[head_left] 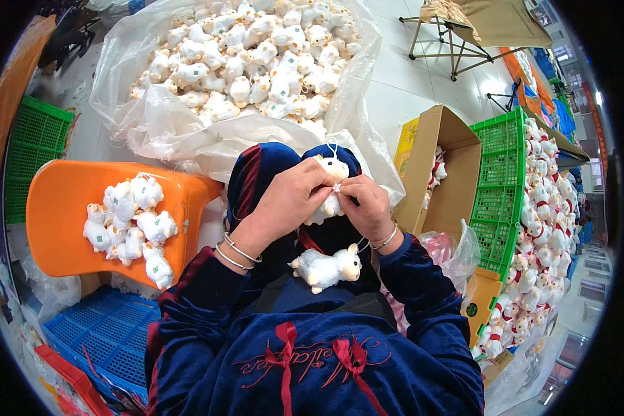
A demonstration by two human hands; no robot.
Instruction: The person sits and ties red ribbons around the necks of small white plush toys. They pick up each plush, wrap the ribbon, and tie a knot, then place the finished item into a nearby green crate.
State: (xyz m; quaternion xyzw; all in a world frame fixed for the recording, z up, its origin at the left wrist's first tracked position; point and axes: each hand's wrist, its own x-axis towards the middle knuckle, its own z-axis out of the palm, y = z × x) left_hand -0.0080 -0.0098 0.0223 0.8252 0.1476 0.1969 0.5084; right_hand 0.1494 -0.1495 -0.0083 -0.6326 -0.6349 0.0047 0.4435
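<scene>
Over my knees, both hands work at the neck of a small white plush sheep (331,166) with a string loop on its head. My left hand (295,194) is closed, its fingertips pinching at the neck from the left. From the other side, my right hand (367,201) pinches at the same spot with thumb and fingers. A small pale pinkish bit shows between the fingertips; its kind is too small to make out. A second plush sheep (326,269) lies on my lap just below, facing right.
Ahead stands a large clear plastic bag (128,114) full of plush sheep. An orange stool (55,208) at left carries several more. To the right are an open cardboard box (457,177) and a green crate (496,187) beside many sheep with red neck ribbons. A blue crate (104,333) sits lower left.
</scene>
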